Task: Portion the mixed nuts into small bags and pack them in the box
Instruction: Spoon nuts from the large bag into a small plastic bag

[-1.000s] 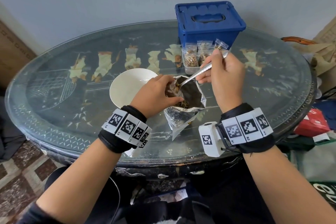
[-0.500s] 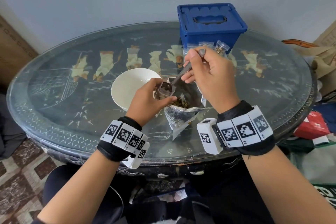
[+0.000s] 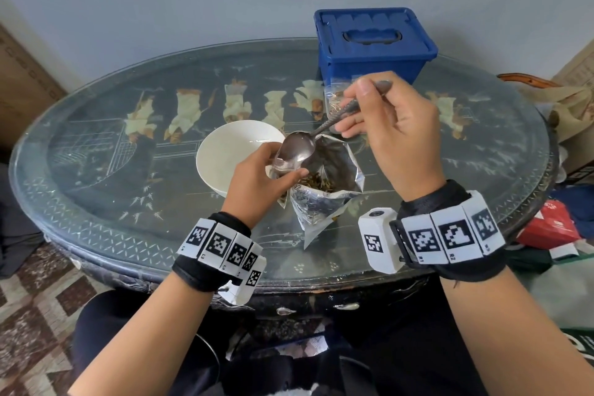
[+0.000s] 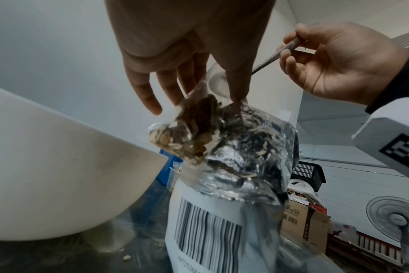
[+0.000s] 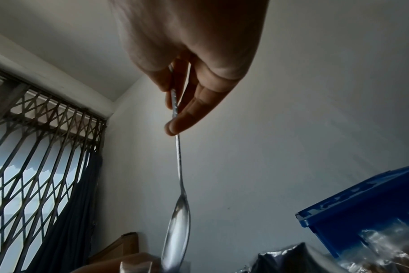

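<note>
A: Where's your left hand [image 3: 257, 180]?
B: Pinching a small clear bag [image 4: 187, 129] of nuts over the open foil pouch [image 3: 324, 199], right of the white bowl [image 3: 225, 154] on the desk [image 3: 128, 202].
A: And your right hand [image 3: 395, 128]?
B: Gripping the spoon [image 3: 299, 148], its bowl at the bag's mouth. The shut blue box [image 3: 373, 48] sits far.

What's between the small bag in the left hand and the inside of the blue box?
The blue box has its lid shut, which blocks the way in. Filled bags stand against its front. The left hand holds the small bag beside the foil pouch.
</note>
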